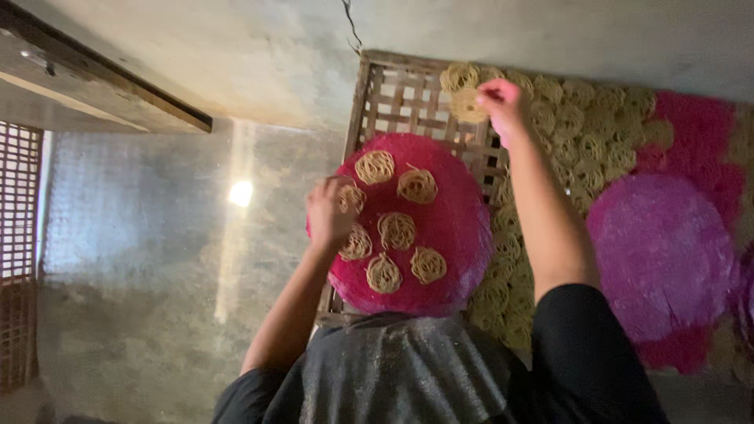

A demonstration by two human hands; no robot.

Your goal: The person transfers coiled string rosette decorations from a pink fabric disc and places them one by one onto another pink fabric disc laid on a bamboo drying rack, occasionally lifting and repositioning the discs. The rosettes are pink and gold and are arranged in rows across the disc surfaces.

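My left hand [330,212] grips the left rim of a round pink woven tray [452,228] that carries several yellow coiled noodle rounds [397,230]. My right hand [503,106] reaches far up and pinches one noodle round [465,106] lying on a wooden lattice rack [397,98]. The rack's right part is covered with many more noodle rounds [581,126] set in rows.
A second round pink tray [660,251] lies to the right over a pink mesh sheet [699,126]. Grey concrete floor [157,235] spreads to the left, with a bright light spot on it. A wooden beam [94,78] and another lattice [17,259] sit at the left edge.
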